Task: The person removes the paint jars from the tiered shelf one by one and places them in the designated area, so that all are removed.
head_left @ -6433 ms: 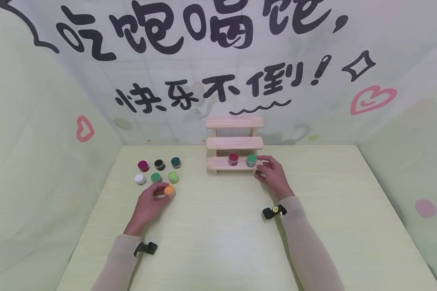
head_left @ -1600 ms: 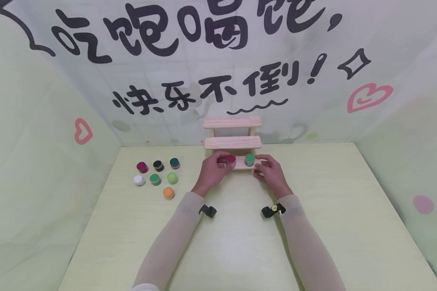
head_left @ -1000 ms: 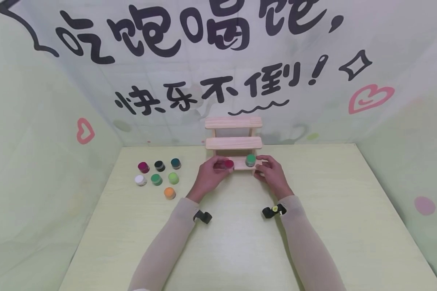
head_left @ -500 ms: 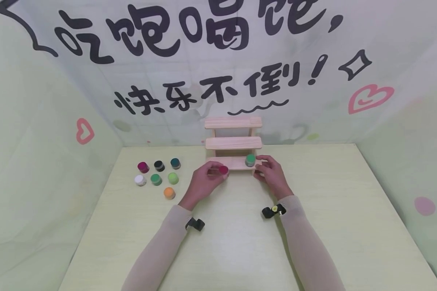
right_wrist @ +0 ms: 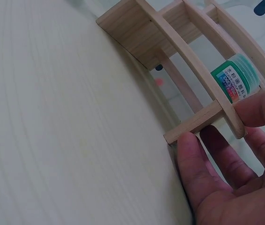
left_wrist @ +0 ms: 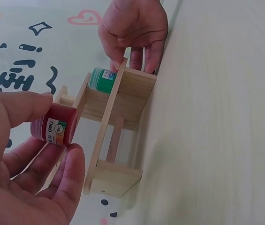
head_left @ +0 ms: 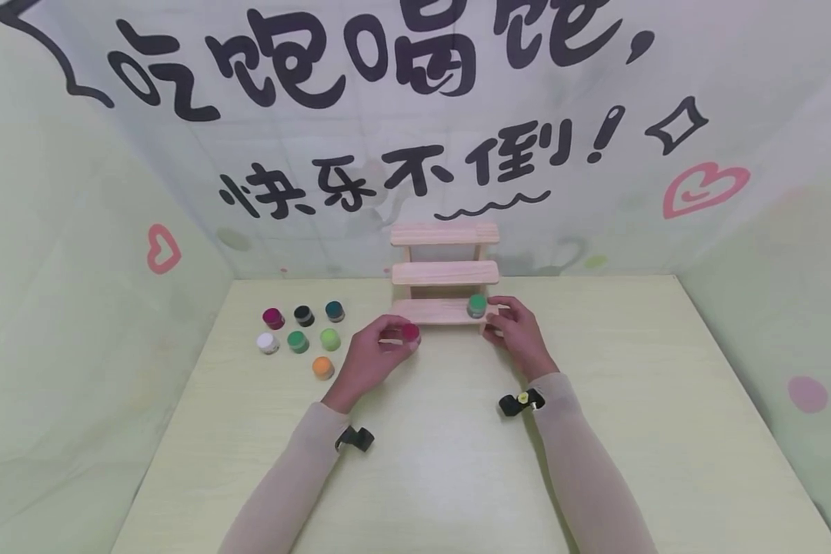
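My left hand (head_left: pixel 367 362) pinches a paint jar with a dark red lid (head_left: pixel 412 332) between thumb and fingers, in front of the left part of a three-tier wooden shelf (head_left: pixel 425 312). In the left wrist view this red jar (left_wrist: pixel 56 124) lies tilted in the grip, its label showing. A green paint jar (head_left: pixel 477 306) stands on the right of the shelf's bottom tier. My right hand (head_left: pixel 522 338) grips that tier's right end, close beside the green jar. The right wrist view shows its fingers (right_wrist: pixel 195 164) against the shelf's side.
On the table's left are an orange-lidded jar (head_left: pixel 323 368), a light green one (head_left: pixel 329 338), a white one (head_left: pixel 267 342), a black one (head_left: pixel 304 315) and several others. A printed cloth (head_left: pixel 360 254) hangs behind the shelf.
My left hand left the orange jar, took the red jar from the shelf's bottom tier, and moved left and toward me with it. My right hand stayed at the shelf's end.
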The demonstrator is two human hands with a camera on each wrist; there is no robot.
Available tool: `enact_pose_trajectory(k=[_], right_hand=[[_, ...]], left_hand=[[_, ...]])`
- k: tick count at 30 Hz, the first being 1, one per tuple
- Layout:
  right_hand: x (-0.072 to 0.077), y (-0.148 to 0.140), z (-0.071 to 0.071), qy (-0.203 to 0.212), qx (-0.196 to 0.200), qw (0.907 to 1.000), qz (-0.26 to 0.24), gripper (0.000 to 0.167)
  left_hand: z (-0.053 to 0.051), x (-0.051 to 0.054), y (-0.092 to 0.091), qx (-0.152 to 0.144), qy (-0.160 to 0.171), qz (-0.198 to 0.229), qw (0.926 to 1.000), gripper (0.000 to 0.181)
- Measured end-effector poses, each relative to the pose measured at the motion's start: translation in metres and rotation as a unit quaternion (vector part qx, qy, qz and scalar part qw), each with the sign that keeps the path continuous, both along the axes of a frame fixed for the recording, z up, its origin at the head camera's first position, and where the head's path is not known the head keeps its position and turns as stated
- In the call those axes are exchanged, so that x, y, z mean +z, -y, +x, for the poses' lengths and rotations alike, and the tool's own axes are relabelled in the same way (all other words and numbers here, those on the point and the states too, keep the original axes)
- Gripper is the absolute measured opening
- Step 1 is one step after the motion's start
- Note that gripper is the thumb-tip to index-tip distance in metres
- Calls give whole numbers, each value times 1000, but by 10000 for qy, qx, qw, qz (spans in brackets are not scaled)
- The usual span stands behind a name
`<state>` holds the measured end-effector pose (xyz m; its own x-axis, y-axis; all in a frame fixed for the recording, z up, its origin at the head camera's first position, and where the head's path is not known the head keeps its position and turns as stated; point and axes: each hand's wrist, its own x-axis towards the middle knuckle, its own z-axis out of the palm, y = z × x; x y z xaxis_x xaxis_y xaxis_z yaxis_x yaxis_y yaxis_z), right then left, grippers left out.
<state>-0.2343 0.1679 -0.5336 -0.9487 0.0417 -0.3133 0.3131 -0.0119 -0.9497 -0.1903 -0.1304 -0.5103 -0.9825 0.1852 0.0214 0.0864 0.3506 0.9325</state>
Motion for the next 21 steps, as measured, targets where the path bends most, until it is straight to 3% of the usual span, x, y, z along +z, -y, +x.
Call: enact_pose_trajectory(k=[14,21], right_hand=[[-4,-2,-2,51,-10,10000,-1,38],[-2,-1,-2,64,27,10000,-3,39]], left_hand=[[23,1,50,385,112,-261,9989,40],[37,-2,72,486,181,-160,9985,41]])
